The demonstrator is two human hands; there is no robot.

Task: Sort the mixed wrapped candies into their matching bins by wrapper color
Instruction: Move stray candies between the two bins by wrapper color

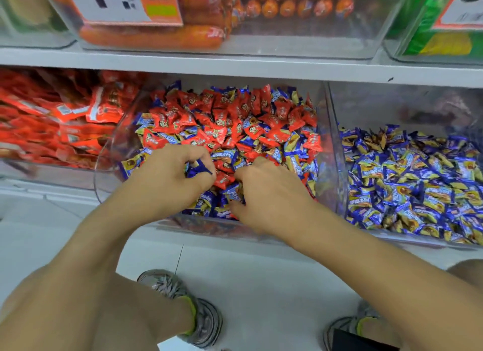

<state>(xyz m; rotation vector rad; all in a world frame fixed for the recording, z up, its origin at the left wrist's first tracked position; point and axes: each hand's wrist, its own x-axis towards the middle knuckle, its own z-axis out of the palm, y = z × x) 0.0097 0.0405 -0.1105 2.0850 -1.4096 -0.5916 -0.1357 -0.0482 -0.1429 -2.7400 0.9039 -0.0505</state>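
A clear middle bin holds red wrapped candies mixed with blue wrapped candies. My left hand is down in this bin, its fingers curled round several blue candies. Beside it, my right hand reaches into the front of the same pile and pinches a blue candy between thumb and fingers. The clear bin on the right contains only blue candies.
A bin of red packets sits at the left. A white shelf runs above the bins, carrying clear tubs of orange sausages and a green box. Below are a white tiled floor and my shoes.
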